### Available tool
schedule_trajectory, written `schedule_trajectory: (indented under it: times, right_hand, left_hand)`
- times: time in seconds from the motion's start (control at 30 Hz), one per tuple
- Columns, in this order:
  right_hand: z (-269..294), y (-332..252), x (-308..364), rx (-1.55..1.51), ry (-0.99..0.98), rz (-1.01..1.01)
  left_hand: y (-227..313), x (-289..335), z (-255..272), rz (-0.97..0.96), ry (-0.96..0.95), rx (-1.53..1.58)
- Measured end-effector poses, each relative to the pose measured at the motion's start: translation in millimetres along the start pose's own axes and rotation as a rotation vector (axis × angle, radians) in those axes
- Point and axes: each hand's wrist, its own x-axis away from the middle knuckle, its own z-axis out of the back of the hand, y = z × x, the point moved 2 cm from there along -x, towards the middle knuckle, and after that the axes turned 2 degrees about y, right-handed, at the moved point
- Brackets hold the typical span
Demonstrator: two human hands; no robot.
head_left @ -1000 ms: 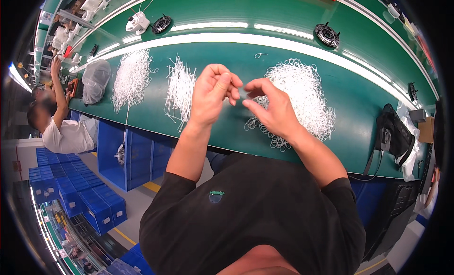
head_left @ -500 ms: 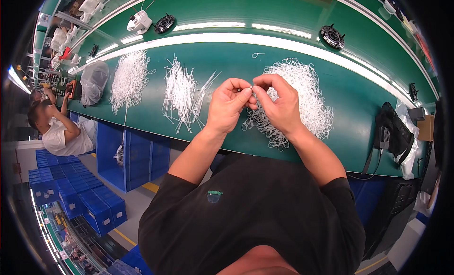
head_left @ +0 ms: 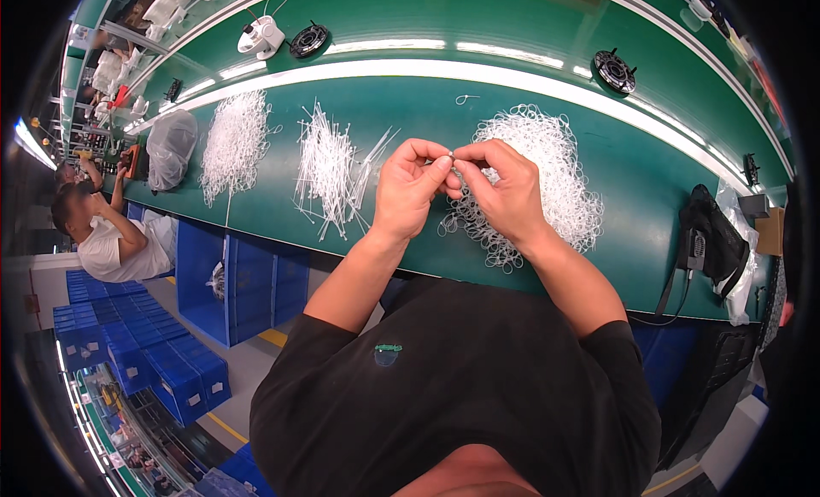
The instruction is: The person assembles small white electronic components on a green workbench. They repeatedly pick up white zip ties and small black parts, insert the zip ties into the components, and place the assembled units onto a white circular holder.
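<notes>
My left hand (head_left: 413, 188) and my right hand (head_left: 504, 188) meet over the bench, fingertips together. Both are closed in a pinch on a small pale piece that looks like a white cable tie (head_left: 452, 157); most of it is hidden by the fingers. Under and behind my right hand spreads a large heap of looped white cable ties (head_left: 555, 172). To the left of my left hand lies a pile of straight white cable ties (head_left: 326, 168), with a few loose ones beside it. One single looped tie (head_left: 466, 99) rests apart, beyond my hands.
Farther left are another white heap of looped ties (head_left: 232, 147) and a plastic bag (head_left: 171, 148). Beyond the light strip, a green conveyor belt (head_left: 461, 18) carries black round parts (head_left: 615, 71) and a white device (head_left: 260, 38). A black bag (head_left: 711, 241) lies right; a co-worker (head_left: 124, 232) sits left.
The black round parts and the white device on the belt have shifted to the right. My hands keep their pinch and have hardly moved.
</notes>
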Motion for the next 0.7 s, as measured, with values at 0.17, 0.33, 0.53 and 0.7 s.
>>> schedule_trajectory:
  times: [0.17,0.33,0.53,0.7]
  right_hand:
    - [0.6,0.8,0.3,0.014,-0.005,-0.004]
    - [1.5,-1.6,1.0,0.007,-0.01,-0.015]
    - [1.2,-0.4,2.0,0.008,-0.012,-0.028]
    - [0.3,-0.9,2.1,-0.015,0.01,-0.052]
  left_hand:
    - [-0.4,0.0,-0.3,0.002,-0.007,0.002]
    - [-1.7,0.3,0.3,-0.005,-0.011,0.011]
    - [-4.7,1.7,1.9,-0.012,-0.014,-0.004]
    - [-4.2,2.3,3.8,-0.029,0.003,-0.154]
